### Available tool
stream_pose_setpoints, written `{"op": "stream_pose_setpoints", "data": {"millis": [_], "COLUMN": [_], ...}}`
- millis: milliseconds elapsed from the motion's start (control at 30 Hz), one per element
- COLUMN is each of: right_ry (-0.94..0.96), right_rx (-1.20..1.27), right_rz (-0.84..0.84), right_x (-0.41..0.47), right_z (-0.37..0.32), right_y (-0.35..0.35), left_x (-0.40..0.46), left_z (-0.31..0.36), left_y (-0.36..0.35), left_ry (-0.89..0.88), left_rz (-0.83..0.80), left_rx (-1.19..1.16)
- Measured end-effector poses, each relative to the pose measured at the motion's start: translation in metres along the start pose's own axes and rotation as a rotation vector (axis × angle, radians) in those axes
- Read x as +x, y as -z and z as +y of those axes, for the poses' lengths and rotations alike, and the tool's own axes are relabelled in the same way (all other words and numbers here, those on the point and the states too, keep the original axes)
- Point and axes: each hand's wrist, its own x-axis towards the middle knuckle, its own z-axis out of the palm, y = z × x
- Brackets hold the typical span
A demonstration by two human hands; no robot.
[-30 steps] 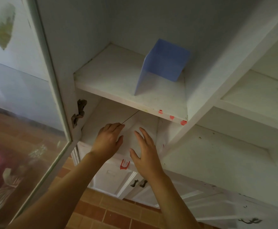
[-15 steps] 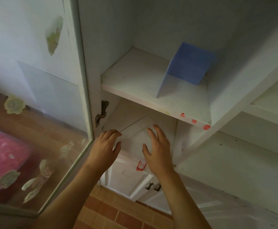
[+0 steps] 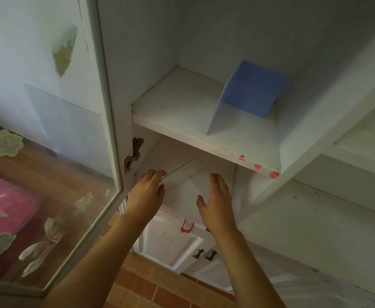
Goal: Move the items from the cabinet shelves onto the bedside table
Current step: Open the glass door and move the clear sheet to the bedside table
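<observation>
Head view looks into a white cabinet (image 3: 204,52) over brick floor. On the lower shelf (image 3: 177,152), the left hand (image 3: 146,192) grasps a white box's (image 3: 188,185) edge; the right hand (image 3: 215,203) lies flat, fingers straight, against its side. A blue divider (image 3: 248,92) stands on the upper shelf, open space beside it.

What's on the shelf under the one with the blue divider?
A white box sits there, turned cornerwise, with the left hand and right hand at its sides. The upper shelf hides the space behind it.
</observation>
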Motion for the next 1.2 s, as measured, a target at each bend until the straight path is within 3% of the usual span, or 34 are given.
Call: {"op": "stream_pose_setpoints", "data": {"millis": [367, 567, 1200], "right_ry": [0.072, 0.141, 0.639], "right_rx": [-0.030, -0.038, 0.142], "right_rz": [0.025, -0.029, -0.237], "right_x": [-0.004, -0.002, -0.074], "right_z": [0.006, 0.002, -0.057], "right_y": [0.005, 0.012, -0.004], "left_x": [-0.025, -0.054, -0.227], "left_z": [0.010, 0.021, 0.083], "left_y": [-0.003, 0.003, 0.048], "left_ry": [0.035, 0.146, 0.548], "left_rz": [0.038, 0.070, 0.466], "left_rx": [0.073, 0.128, 0.330]}}
